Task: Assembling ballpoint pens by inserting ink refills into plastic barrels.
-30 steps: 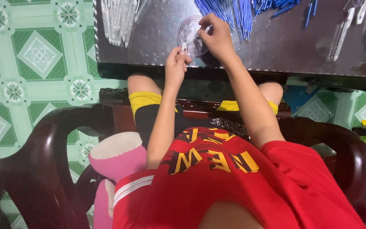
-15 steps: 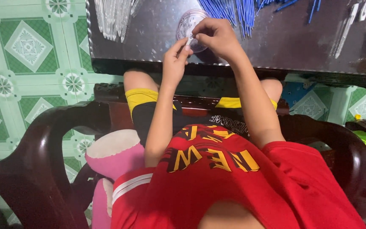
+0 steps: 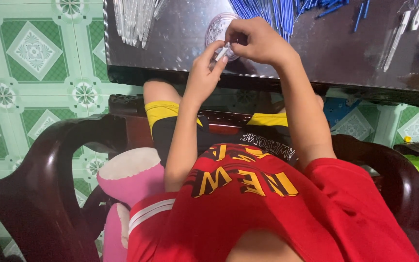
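From the head camera, the person sits in a dark wooden chair (image 3: 40, 194) at a dark table (image 3: 326, 53). The left hand (image 3: 203, 75) pinches the lower end of a small clear tube (image 3: 222, 52) between thumb and forefinger; the right hand (image 3: 258, 41) is curled, pinching its upper end. The tube is held just above the table's near edge. Blue refills (image 3: 272, 12) lie heaped just beyond, clear tubes (image 3: 132, 19) farther left.
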